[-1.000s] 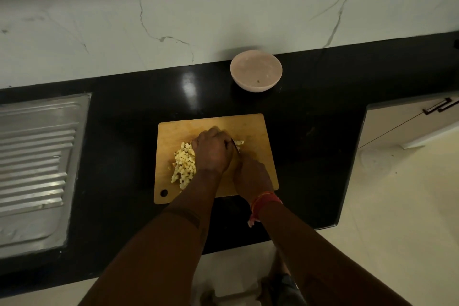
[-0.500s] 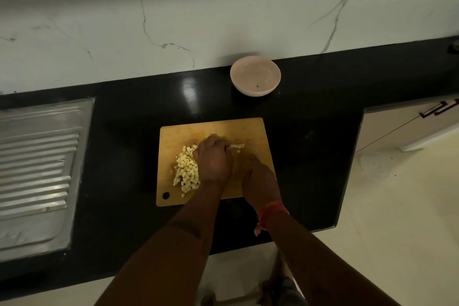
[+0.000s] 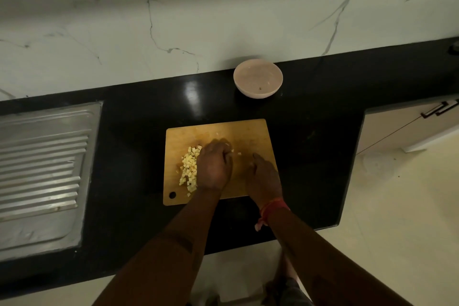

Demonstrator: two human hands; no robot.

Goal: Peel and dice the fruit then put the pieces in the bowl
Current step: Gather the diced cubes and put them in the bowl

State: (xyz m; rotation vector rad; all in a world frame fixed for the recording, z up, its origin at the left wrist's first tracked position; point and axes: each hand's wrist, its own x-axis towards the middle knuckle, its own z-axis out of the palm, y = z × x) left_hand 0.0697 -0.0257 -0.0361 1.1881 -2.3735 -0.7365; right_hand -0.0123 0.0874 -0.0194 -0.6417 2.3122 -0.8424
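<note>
the wooden cutting board [image 3: 250, 131] lies on the black bench [image 3: 139, 119], with a heap of pale diced fruit [image 3: 189, 169] on its left half. the left hand [image 3: 214, 165] curls over the heap's right edge, cupping pieces. the right hand [image 3: 263, 176] rests on the board's near right, fingers loose; i cannot tell whether it holds anything. the pink bowl [image 3: 257, 81] stands on the far side by the wall

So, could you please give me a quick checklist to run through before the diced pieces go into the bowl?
1. Diced fruit gathered in one heap on the cutting board: ok.
2. Stray pieces near the left hand collected: not ok.
3. Bowl upright, within reach behind the board: ok.
4. Bowl clean: not ok, small speck inside.
5. Right hand free of the knife: cannot tell.
</note>
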